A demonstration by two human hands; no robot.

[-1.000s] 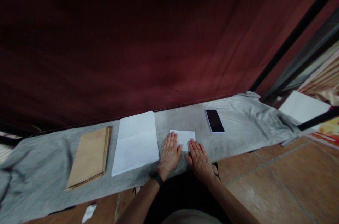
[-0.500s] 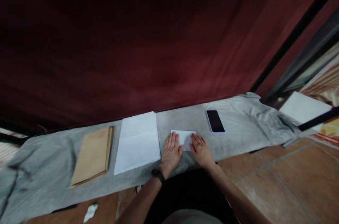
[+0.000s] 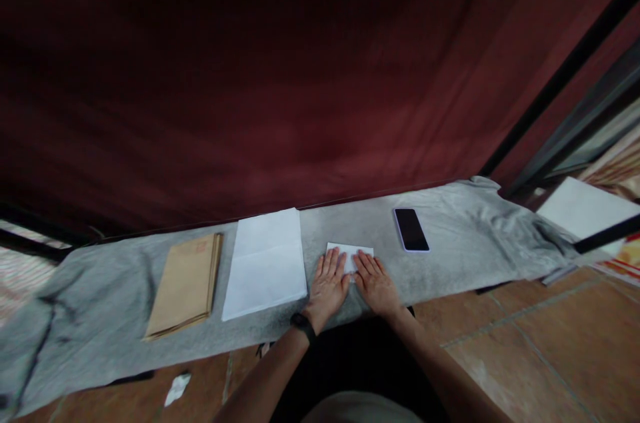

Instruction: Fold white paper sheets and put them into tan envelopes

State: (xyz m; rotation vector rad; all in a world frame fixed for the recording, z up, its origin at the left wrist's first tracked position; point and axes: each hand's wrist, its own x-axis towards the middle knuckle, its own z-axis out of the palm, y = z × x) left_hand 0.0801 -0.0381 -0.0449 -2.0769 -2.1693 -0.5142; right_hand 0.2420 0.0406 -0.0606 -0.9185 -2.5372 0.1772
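Note:
A small folded white paper (image 3: 351, 261) lies flat on the grey cloth (image 3: 360, 222) in front of me. My left hand (image 3: 329, 282) presses on its left part, fingers stretched out and flat. On its right part rests my right hand (image 3: 375, 283), also flat with the fingers extended. Both hands cover much of the paper, and the two thumbs come close together near its lower edge. A dark band is on my left wrist. Just left of my left hand lies a stack of white sheets (image 3: 266, 263).
Brown envelopes (image 3: 185, 283) are stacked at the left. A phone (image 3: 411, 230) with a dark screen lies to the right. Behind the cloth-covered surface hangs a dark red curtain (image 3: 320, 110). A white scrap (image 3: 177, 389) is on the tiled floor (image 3: 525, 350).
My right hand has slid inward over the paper towards the left hand, so less of the paper shows. The whole view has shifted slightly.

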